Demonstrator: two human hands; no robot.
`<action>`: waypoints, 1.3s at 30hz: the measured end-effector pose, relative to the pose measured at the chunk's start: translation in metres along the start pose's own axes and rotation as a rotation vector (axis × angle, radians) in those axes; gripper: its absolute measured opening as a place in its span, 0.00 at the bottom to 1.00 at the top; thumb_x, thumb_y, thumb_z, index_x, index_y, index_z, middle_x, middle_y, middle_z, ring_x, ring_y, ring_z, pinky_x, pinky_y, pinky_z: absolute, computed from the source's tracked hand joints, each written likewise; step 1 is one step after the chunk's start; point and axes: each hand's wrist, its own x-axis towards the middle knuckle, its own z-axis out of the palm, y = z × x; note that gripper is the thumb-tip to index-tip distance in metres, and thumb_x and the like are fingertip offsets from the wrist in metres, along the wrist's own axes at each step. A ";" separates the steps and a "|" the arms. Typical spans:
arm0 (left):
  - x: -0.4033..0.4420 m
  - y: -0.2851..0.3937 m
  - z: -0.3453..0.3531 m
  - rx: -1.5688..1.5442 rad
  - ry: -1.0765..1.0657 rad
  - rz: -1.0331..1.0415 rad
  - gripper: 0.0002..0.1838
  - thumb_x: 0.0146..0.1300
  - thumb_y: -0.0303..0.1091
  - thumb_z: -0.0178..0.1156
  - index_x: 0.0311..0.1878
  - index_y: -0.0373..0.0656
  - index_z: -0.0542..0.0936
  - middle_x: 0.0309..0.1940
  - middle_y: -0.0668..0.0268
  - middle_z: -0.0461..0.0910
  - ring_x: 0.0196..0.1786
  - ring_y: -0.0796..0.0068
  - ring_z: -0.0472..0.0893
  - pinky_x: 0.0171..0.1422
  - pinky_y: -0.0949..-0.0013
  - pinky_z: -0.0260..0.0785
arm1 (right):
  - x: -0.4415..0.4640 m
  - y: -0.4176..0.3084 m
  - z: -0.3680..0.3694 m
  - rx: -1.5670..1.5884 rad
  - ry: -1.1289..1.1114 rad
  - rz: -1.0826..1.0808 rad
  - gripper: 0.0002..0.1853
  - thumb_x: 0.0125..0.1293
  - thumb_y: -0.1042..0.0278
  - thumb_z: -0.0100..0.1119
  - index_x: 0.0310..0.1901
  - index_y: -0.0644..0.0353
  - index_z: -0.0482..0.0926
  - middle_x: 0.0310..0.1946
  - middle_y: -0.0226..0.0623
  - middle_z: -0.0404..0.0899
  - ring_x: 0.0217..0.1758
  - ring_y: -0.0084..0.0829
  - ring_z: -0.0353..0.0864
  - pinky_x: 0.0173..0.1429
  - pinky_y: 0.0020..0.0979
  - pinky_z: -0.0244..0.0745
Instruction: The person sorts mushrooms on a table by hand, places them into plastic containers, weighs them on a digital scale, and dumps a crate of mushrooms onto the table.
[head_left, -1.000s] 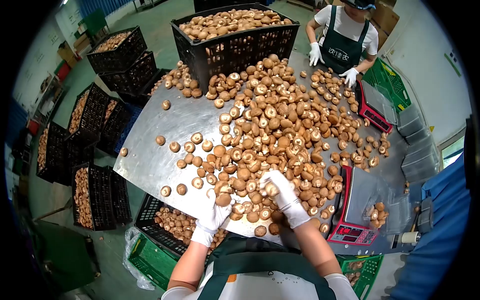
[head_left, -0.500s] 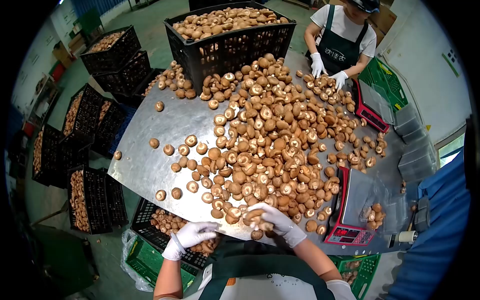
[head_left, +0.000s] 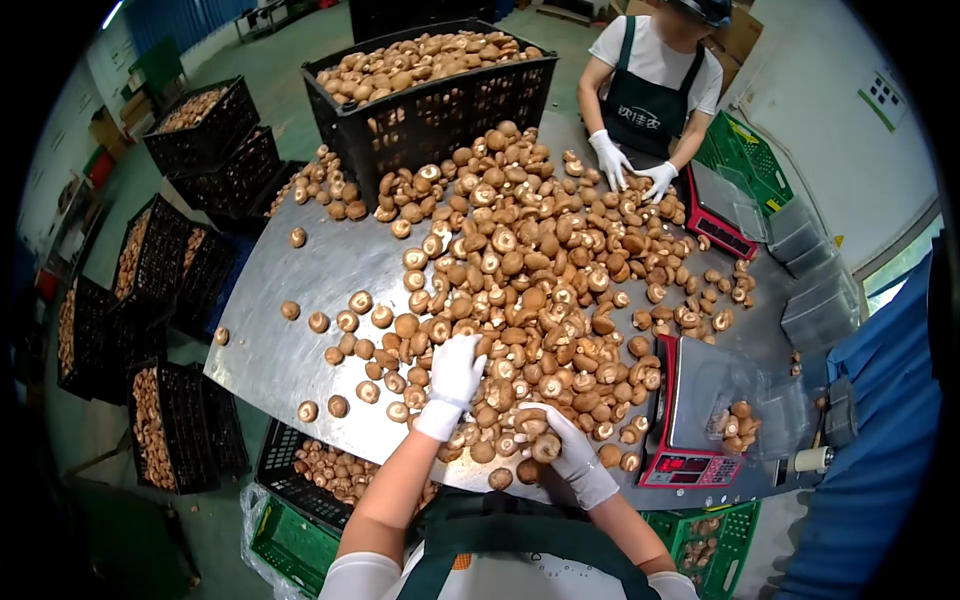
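A large heap of brown mushrooms (head_left: 520, 270) lies on the metal table (head_left: 270, 330). My left hand (head_left: 457, 375), in a white glove, reaches onto the near left side of the heap, its fingertips among the caps; whether it grips one is hidden. To its right and nearer to me, my right hand (head_left: 567, 450), also gloved, is closed around mushrooms (head_left: 545, 447) just above the table's near edge. Loose mushrooms (head_left: 338, 406) are scattered left of my left hand.
A full black crate (head_left: 440, 100) stands at the table's far side. Two red scales (head_left: 690, 470) (head_left: 720, 215) and clear plastic boxes (head_left: 820, 310) are at the right. A gloved co-worker (head_left: 650, 90) stands across. Below the near edge are a black crate (head_left: 275, 455) and green crates (head_left: 290, 545).
My left hand has moved from beyond the near edge up and right onto the heap. My right hand has shifted slightly right, still holding mushrooms. The whole view has shifted a little.
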 end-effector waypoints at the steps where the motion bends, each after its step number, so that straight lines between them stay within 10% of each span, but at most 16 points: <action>1: -0.002 0.006 -0.009 -0.203 0.094 0.011 0.21 0.53 0.33 0.66 0.51 0.42 0.77 0.39 0.61 0.79 0.42 0.63 0.80 0.52 0.64 0.70 | -0.003 0.000 -0.006 0.097 0.017 0.044 0.28 0.76 0.48 0.36 0.63 0.64 0.66 0.51 0.38 0.76 0.52 0.32 0.79 0.48 0.31 0.79; 6: -0.024 0.032 -0.050 -1.596 -0.455 -0.562 0.20 0.66 0.30 0.58 0.60 0.36 0.70 0.45 0.65 0.81 0.44 0.80 0.79 0.50 0.77 0.71 | -0.007 -0.023 -0.011 0.087 0.016 -0.061 0.35 0.74 0.38 0.29 0.67 0.61 0.60 0.56 0.39 0.73 0.50 0.34 0.80 0.46 0.29 0.79; 9: -0.037 0.049 -0.043 -1.551 -0.471 -0.494 0.20 0.66 0.30 0.59 0.60 0.36 0.69 0.42 0.65 0.80 0.43 0.80 0.78 0.49 0.76 0.71 | 0.015 -0.010 -0.010 0.017 0.029 -0.240 0.30 0.75 0.44 0.38 0.68 0.59 0.59 0.62 0.41 0.67 0.53 0.28 0.76 0.44 0.25 0.79; 10: -0.043 0.059 -0.044 -1.358 -0.446 -0.445 0.19 0.66 0.28 0.58 0.58 0.35 0.70 0.43 0.64 0.80 0.43 0.80 0.78 0.50 0.75 0.71 | 0.026 0.002 -0.020 -0.283 -0.008 -0.444 0.28 0.74 0.51 0.45 0.68 0.59 0.60 0.65 0.40 0.65 0.59 0.28 0.72 0.55 0.27 0.74; 11: -0.049 0.069 -0.043 -1.224 -0.459 -0.360 0.18 0.66 0.27 0.58 0.57 0.35 0.71 0.44 0.63 0.80 0.44 0.80 0.78 0.51 0.75 0.71 | 0.007 -0.016 0.007 -0.071 0.052 -0.205 0.28 0.70 0.59 0.54 0.67 0.59 0.63 0.65 0.39 0.65 0.67 0.29 0.65 0.68 0.31 0.62; 12: -0.054 0.077 -0.042 -1.100 -0.470 -0.264 0.17 0.65 0.27 0.58 0.56 0.35 0.71 0.45 0.63 0.80 0.45 0.79 0.78 0.52 0.75 0.71 | 0.017 -0.004 0.001 -0.553 0.092 -0.473 0.26 0.70 0.60 0.54 0.67 0.58 0.63 0.63 0.37 0.67 0.63 0.27 0.70 0.62 0.28 0.70; 17: -0.055 0.087 -0.055 -1.165 -0.601 -0.233 0.21 0.69 0.29 0.53 0.63 0.35 0.69 0.47 0.60 0.79 0.46 0.75 0.78 0.55 0.72 0.70 | -0.021 -0.046 -0.017 -0.219 0.148 -0.118 0.26 0.64 0.66 0.62 0.64 0.52 0.67 0.58 0.28 0.70 0.40 0.14 0.72 0.43 0.18 0.72; 20: -0.059 0.076 -0.057 -1.098 -0.566 -0.222 0.20 0.70 0.30 0.51 0.64 0.35 0.69 0.47 0.59 0.80 0.45 0.73 0.79 0.55 0.72 0.70 | -0.063 -0.085 -0.070 -0.721 0.536 -0.613 0.28 0.59 0.63 0.67 0.61 0.57 0.71 0.59 0.36 0.70 0.62 0.32 0.70 0.68 0.33 0.62; 21: -0.063 0.071 -0.057 -1.121 -0.565 -0.273 0.20 0.70 0.31 0.51 0.63 0.36 0.70 0.47 0.59 0.80 0.45 0.74 0.79 0.54 0.72 0.70 | -0.085 -0.108 -0.077 -0.450 0.588 -0.554 0.30 0.56 0.62 0.69 0.60 0.56 0.71 0.57 0.37 0.72 0.60 0.34 0.71 0.67 0.34 0.64; 25: -0.075 0.068 -0.064 -1.089 -0.521 -0.375 0.19 0.71 0.34 0.51 0.62 0.36 0.72 0.45 0.60 0.80 0.44 0.75 0.79 0.50 0.73 0.70 | -0.154 -0.167 -0.146 -1.284 1.115 -0.836 0.36 0.46 0.60 0.74 0.59 0.57 0.72 0.56 0.45 0.72 0.61 0.44 0.71 0.66 0.39 0.65; 29: -0.085 0.067 -0.053 -1.066 -0.483 -0.399 0.18 0.72 0.34 0.51 0.61 0.36 0.73 0.44 0.60 0.81 0.44 0.74 0.79 0.50 0.73 0.70 | -0.173 -0.167 -0.232 -1.762 0.922 -0.208 0.34 0.58 0.39 0.58 0.63 0.48 0.71 0.68 0.48 0.62 0.69 0.56 0.61 0.69 0.45 0.60; 33: -0.085 0.092 -0.032 -1.077 -0.489 -0.366 0.19 0.72 0.37 0.49 0.61 0.35 0.72 0.45 0.57 0.80 0.44 0.71 0.80 0.52 0.70 0.71 | -0.189 -0.171 -0.249 -1.377 0.755 -0.651 0.29 0.69 0.46 0.44 0.68 0.50 0.66 0.69 0.43 0.62 0.74 0.54 0.52 0.75 0.44 0.49; 39: -0.080 0.173 -0.004 -1.058 -0.490 -0.349 0.18 0.73 0.33 0.48 0.60 0.35 0.72 0.46 0.58 0.80 0.46 0.73 0.79 0.55 0.71 0.70 | -0.253 -0.178 -0.296 -1.123 1.003 -0.823 0.26 0.74 0.48 0.39 0.57 0.61 0.77 0.55 0.44 0.78 0.63 0.44 0.71 0.68 0.38 0.61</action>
